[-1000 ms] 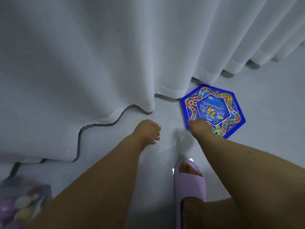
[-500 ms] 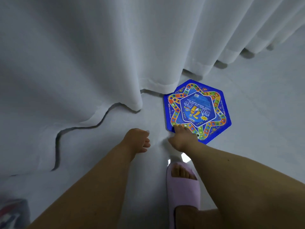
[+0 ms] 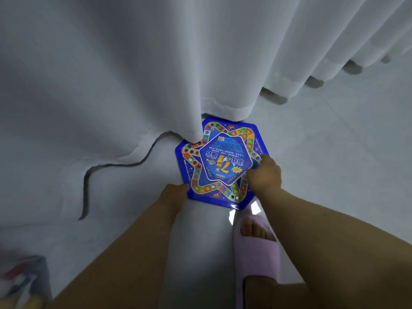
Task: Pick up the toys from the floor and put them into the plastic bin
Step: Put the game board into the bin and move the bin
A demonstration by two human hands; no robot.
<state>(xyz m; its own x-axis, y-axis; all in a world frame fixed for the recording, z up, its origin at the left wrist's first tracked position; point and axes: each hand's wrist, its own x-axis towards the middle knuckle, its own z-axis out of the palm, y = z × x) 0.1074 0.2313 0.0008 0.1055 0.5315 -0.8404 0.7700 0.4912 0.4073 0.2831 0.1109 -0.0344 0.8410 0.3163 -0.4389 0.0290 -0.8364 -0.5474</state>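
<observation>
A: Right hand point(image 3: 264, 175) on the right edge of the board point(image 3: 219, 162), fingers curled over the rim, knuckles up. Looks like a grip on that edge, though blurred.

B: And the left?

A: Left hand point(image 3: 175, 194) at the near-left edge of the board, fingertips against the rim or tucked under it. Back of the hand toward the camera, fingers bent. Cannot tell whether clamped or only touching.

B: Arms?

A: Both forearms bare, reaching forward and down from the bottom of the view, converging on the board, one at each side.

B: Where is the board?

A: Between the two hands, flat or nearly flat on the floor point(image 3: 334, 152). Blue, six-sided, with a star-shaped track of coloured spots and a printed label in the middle. Far-left corner tucked under the curtain point(image 3: 133, 74).

B: Anything in the way?

A: Curtain hem draped over that far-left corner and touching the far edge. White folds hanging across the whole upper part of the view, the hem lying wavy on the floor at left.

B: Near the feet?

A: Foot in a pink slipper point(image 3: 256, 246) just below the board's near edge, beside the right forearm. Bright reflection on the floor between slipper and board.

B: And the bin?

A: Bin point(image 3: 22, 284) at the bottom-left corner, blurred, coloured things inside, well apart from the board.
</observation>
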